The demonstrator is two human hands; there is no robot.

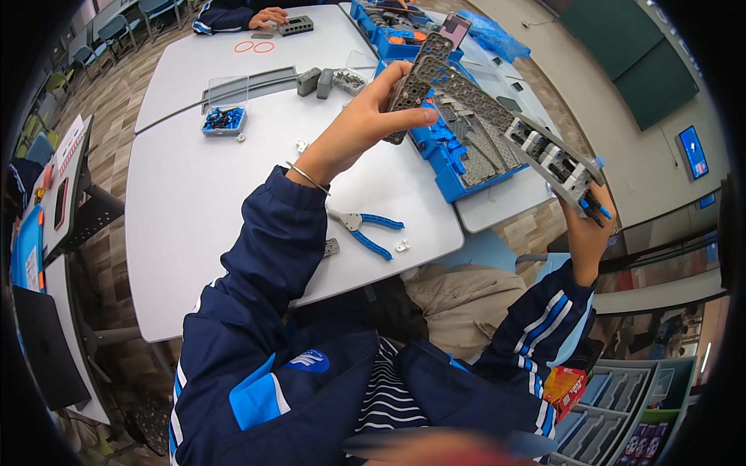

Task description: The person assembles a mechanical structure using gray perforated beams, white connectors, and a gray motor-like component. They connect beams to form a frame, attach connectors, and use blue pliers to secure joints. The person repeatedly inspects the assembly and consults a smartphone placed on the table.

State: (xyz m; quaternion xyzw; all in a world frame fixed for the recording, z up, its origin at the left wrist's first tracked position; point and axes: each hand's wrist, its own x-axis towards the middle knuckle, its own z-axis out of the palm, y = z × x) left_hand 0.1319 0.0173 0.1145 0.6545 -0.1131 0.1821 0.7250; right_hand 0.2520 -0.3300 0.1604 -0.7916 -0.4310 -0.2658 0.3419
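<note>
A long assembly of grey perforated plastic building beams [482,101] is raised above the table, reaching from hand to hand. My left hand [365,113] is closed on the flat plates at its far-left end, thumb on the near face and fingers mostly behind. At the other end sit white and grey blocks [556,155] with blue pins [594,208] poking out. My right hand [604,198] grips that end from behind, its fingers largely hidden. Below, blue-handled pliers [359,223] lie on the white table [194,179], beside a small white connector [402,245].
Under the assembly stands a blue bin [458,186] of grey beams. A clear box of blue pins [224,120] and grey blocks [315,81] lie farther left. Across the table, another person's hand [268,17] rests by a grey device [295,26]. A drawer rack [622,396] is at lower right.
</note>
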